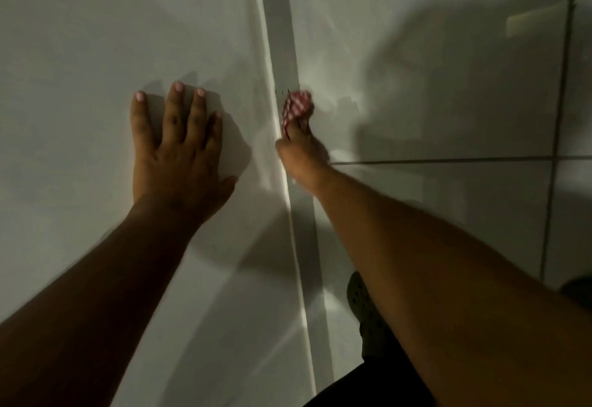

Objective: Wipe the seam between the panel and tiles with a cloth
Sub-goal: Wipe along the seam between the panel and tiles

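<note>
The left hand [179, 147] lay flat against the pale panel [96, 54], fingers spread wide and holding nothing, its palm touching the surface. Just to its right ran the seam [282, 137], a bright edge with a grey strip beside it, between the panel and the tiles [432, 86]. The right hand [299, 153] was closed on a red-and-white checked cloth [296, 105], bunched at its fingertips and pressed to the seam, a little blurred. Dark grout lines crossed the tiles further right. Below the right forearm a dark perforated shoe [362, 301] showed beside the seam's lower stretch.
</note>
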A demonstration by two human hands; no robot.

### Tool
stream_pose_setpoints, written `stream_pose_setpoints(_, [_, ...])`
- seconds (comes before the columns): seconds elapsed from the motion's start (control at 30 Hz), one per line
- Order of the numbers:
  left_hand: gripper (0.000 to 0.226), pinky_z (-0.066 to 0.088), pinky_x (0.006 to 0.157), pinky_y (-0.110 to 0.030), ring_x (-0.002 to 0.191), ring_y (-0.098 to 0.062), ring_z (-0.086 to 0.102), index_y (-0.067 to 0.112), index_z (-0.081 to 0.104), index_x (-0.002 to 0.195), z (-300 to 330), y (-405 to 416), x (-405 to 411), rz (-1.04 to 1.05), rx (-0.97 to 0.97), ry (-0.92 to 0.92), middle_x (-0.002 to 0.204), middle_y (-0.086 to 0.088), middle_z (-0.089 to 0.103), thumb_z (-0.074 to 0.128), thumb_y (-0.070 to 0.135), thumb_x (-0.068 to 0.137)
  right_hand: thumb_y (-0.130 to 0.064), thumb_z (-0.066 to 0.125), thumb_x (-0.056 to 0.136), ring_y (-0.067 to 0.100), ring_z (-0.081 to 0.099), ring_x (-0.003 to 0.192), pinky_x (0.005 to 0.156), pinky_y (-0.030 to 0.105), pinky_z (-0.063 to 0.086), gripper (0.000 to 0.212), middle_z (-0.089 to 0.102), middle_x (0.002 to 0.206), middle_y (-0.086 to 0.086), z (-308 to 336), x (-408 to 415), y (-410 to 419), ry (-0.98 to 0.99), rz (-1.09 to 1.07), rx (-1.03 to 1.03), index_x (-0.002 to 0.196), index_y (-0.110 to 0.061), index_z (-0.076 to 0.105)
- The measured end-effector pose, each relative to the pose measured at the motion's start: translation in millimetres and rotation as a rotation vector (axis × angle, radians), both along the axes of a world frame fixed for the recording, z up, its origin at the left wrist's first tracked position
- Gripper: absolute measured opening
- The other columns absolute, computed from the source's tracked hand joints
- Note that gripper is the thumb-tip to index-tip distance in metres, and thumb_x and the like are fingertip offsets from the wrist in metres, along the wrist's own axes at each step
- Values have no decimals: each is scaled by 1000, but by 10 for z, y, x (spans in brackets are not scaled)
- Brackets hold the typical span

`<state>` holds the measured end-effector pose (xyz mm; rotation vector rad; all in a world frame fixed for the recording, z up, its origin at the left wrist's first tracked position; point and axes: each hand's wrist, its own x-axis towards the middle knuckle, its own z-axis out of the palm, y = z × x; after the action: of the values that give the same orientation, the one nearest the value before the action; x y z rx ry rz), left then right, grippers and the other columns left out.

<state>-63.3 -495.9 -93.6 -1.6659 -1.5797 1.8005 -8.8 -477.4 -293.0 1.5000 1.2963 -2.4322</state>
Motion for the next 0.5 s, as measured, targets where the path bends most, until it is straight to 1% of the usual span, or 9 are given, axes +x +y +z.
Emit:
stream_pose_setpoints(0.03, [93, -6, 118, -67, 155, -39, -7, 21, 12, 159, -10, -10, -10, -2, -9, 6, 169, -13, 0, 19, 75, 83, -37, 45, 87, 33, 28, 146, 118, 39, 25, 80, 19, 165, 8, -21, -72, 182, 41, 10, 49, 156, -33, 5])
stream_pose_setpoints(0.1, [93, -10, 117, -67, 155, -39, -7, 22, 13, 159, -49, -18, -13, 2, -11, 7, 169, -13, 1, 20, 75, 83, -37, 44, 86, 29, 15, 152, 116, 35, 14, 83, 4, 168, 4, -32, -157, 394, 102, -6, 77, 155, -31, -1])
stream_pose_setpoints(0.17, [91, -17, 114, -66, 154, -39, -8, 21, 13, 159, -69, 3, 1, 27, 8, -11, 169, -13, 0, 22, 74, 84, -31, 47, 89, 26, 5, 154, 116, 31, 8, 82, -5, 168, 2, -3, -103, 289, 138, -29, 65, 156, -30, -1])
stream_pose_setpoints(0.2, [91, -20, 113, -65, 154, -39, -9, 21, 13, 159, -72, 8, 3, 34, 20, -21, 169, -13, -1, 23, 73, 85, -25, 49, 91, 25, 5, 154, 118, 29, 7, 81, -4, 168, 3, 12, -20, 114, 140, -41, 51, 156, -29, 1])
stream_pose_setpoints(0.27, [91, -18, 114, -65, 154, -39, -10, 21, 11, 159, -68, 1, 6, 33, 29, -21, 169, -13, -3, 23, 73, 85, -20, 51, 91, 27, 14, 152, 119, 29, 13, 76, 9, 167, 6, 26, 150, -299, 124, -33, -59, 156, -26, 12])
stream_pose_setpoints(0.3, [91, -16, 114, -65, 154, -39, -10, 21, 10, 159, -70, -6, 10, 31, 29, -14, 169, -14, -3, 22, 73, 86, -22, 51, 91, 29, 19, 150, 119, 33, 17, 73, 17, 165, 7, 47, 222, -462, 113, -20, -125, 155, -25, 17])
stream_pose_setpoints(0.33, [91, -15, 115, -66, 154, -40, -10, 21, 10, 159, -78, -12, 10, 28, 32, -12, 169, -14, -3, 22, 73, 85, -27, 50, 90, 32, 22, 148, 120, 39, 19, 72, 19, 165, 7, 44, 243, -554, 84, -11, -142, 155, -27, 18])
stream_pose_setpoints(0.4, [92, -13, 116, -66, 154, -40, -8, 21, 12, 159, -104, -14, 4, 25, 46, -21, 169, -14, -1, 22, 74, 84, -39, 47, 88, 35, 23, 147, 120, 45, 21, 76, 13, 167, 4, -5, 174, -442, 9, 45, -54, 155, -35, 11])
stream_pose_setpoints(0.5, [93, -8, 118, -66, 154, -41, -4, 21, 16, 158, -161, -50, 29, 16, 46, -25, 168, -15, 4, 24, 75, 82, -44, 42, 88, 33, 17, 151, 119, 48, 25, 82, 0, 168, 3, -71, 27, -37, 62, 130, 68, 155, -34, -4])
